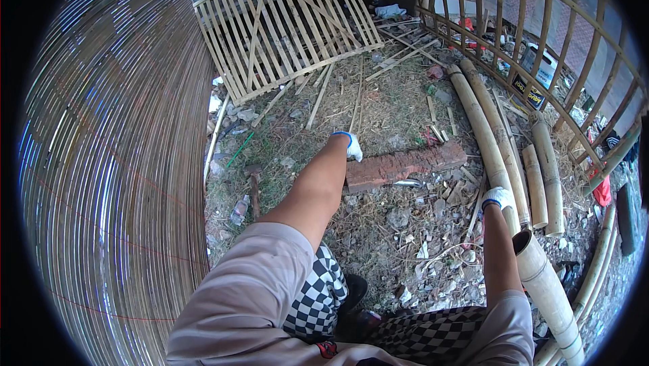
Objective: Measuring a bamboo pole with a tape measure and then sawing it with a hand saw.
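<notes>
My left hand (353, 148), in a white glove with a blue cuff, is at the left end of a rough reddish-brown block (405, 164) lying on the ground. Its fingers are mostly hidden, so its grip does not show. Farther right, my right hand (499, 198), gloved the same way, rests closed over the near part of a long thick bamboo pole (475, 112). A second long bamboo pole (497, 119) lies close along its right side. Two shorter bamboo pieces (534, 187) (546, 170) lie beyond that.
A slatted bamboo panel (291, 28) leans at the back left. Many thin strips (115, 163) fill the left side. A bamboo frame (520, 35) stands at the right. A thick bamboo tube (547, 291) is near my right arm. A hammer (254, 190) and rubble lie on the ground.
</notes>
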### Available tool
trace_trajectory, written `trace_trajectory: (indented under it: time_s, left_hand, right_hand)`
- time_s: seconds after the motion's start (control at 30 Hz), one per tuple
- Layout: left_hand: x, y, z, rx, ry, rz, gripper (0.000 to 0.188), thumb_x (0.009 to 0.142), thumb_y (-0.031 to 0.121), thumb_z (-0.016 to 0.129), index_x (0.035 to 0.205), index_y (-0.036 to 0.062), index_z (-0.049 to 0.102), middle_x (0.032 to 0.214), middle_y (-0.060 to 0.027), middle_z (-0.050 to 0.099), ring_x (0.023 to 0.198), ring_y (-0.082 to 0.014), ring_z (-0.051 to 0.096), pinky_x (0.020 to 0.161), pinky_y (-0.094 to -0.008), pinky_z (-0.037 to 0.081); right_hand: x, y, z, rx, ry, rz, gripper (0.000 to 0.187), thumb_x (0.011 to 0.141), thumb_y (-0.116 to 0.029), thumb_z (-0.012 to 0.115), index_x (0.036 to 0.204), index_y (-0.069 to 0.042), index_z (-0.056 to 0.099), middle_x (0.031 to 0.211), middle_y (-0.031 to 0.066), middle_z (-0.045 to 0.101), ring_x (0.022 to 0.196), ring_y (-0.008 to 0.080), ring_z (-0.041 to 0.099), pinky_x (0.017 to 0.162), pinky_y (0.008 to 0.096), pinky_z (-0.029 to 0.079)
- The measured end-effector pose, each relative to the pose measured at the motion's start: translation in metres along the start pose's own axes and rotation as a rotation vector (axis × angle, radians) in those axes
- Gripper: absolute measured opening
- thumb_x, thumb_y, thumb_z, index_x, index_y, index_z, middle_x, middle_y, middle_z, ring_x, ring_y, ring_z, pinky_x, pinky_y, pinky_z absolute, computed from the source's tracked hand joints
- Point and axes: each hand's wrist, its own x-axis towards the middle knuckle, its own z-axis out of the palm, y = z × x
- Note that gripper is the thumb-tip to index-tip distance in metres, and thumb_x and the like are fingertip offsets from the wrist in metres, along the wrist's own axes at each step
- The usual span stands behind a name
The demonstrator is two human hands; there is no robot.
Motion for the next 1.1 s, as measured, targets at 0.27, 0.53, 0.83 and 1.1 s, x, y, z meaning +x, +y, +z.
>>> trace_trajectory:
  time_s: [0.27, 0.53, 0.83, 1.1]
  left_hand:
    - [-0.001, 0.006, -0.003, -0.011, 0.015, 0.024, 0.059, 0.077, 0.041, 0.085, 0.122, 0.0038, 0.073, 0.128, -0.0126, 0.072, 0.110, -0.0301, 0.069, 0.097, -0.0456, 0.055]
    - [0.001, 0.004, 0.000, -0.012, 0.016, 0.017, 0.056, 0.078, 0.038, 0.085, 0.121, 0.0038, 0.074, 0.126, -0.0123, 0.073, 0.108, -0.0296, 0.070, 0.097, -0.0451, 0.056]
    - [0.002, 0.005, 0.001, -0.012, 0.022, 0.006, 0.056, 0.079, 0.039, 0.084, 0.121, 0.0044, 0.074, 0.127, -0.0113, 0.072, 0.109, -0.0291, 0.070, 0.097, -0.0452, 0.056]
    - [0.003, 0.006, 0.001, 0.013, 0.019, 0.010, 0.058, 0.078, 0.041, 0.084, 0.122, 0.0051, 0.074, 0.128, -0.0110, 0.072, 0.110, -0.0291, 0.069, 0.098, -0.0455, 0.055]
  right_hand:
    - [0.006, 0.003, 0.004, 0.005, 0.051, 0.008, 0.036, 0.105, -0.027, 0.051, 0.130, -0.010, 0.069, 0.135, 0.0169, 0.066, 0.122, 0.0349, 0.065, 0.095, 0.0553, 0.054]
    - [0.000, 0.001, 0.000, -0.019, 0.054, 0.021, 0.035, 0.104, -0.026, 0.053, 0.131, -0.010, 0.069, 0.135, 0.0165, 0.066, 0.122, 0.0348, 0.065, 0.096, 0.0549, 0.054]
    - [0.006, 0.000, 0.012, -0.051, 0.090, -0.019, 0.036, 0.104, -0.027, 0.054, 0.129, -0.007, 0.069, 0.135, 0.0186, 0.066, 0.122, 0.0382, 0.065, 0.094, 0.0583, 0.055]
    - [0.009, -0.004, 0.018, -0.102, 0.094, -0.009, 0.037, 0.104, -0.027, 0.053, 0.130, -0.005, 0.069, 0.135, 0.0187, 0.065, 0.121, 0.0379, 0.065, 0.091, 0.0574, 0.055]
